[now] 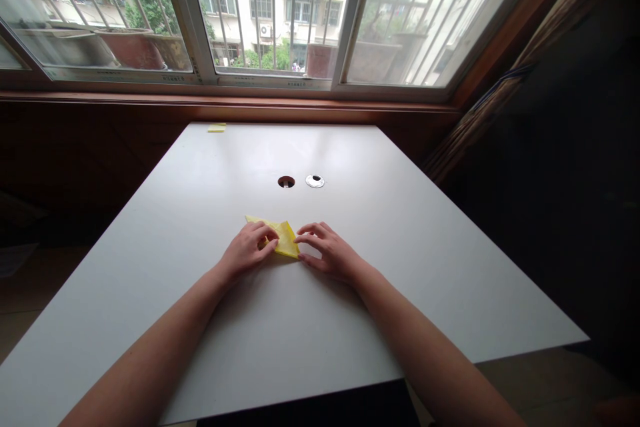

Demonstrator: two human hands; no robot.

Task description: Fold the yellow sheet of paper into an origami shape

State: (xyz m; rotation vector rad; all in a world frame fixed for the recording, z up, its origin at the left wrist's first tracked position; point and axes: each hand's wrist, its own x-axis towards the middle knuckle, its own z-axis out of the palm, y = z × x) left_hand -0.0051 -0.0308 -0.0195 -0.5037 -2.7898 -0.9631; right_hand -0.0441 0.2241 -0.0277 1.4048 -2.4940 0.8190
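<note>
A folded piece of yellow paper (287,237) lies on the white table, its right part creased and standing slightly up. My left hand (250,247) rests over its left side, thumb and fingertips closing on the paper and hiding part of it. At the right edge is my right hand (327,250), its fingers curved and apart. The thumb of that hand touches or nearly touches the paper's lower right corner, while the other fingertips are by the raised fold.
The white table (210,180) reaches to the window sill. Beyond the hands are a round cable hole (286,182) and its loose round cover (315,181). A small yellow paper piece (217,127) lies at the far left edge. A curtain (500,87) hangs to the right.
</note>
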